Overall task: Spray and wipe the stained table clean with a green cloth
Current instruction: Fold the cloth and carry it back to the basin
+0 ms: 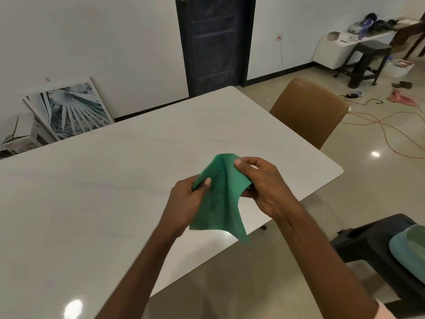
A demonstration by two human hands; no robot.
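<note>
Now we hold the green cloth up over the white table's near right side, our left hand and right hand both pinching it tight.

Both hands are up over the white table, holding the green cloth between them, clear of the surface. The left hand pinches its left edge under the thumb; the right hand grips the top right part, thumb on the front, and something dark shows under its fingers, though I can't make out what. The cloth's lower corners hang loose. A brown chair stands at the table's far side, a black stool near the right arm.
</note>
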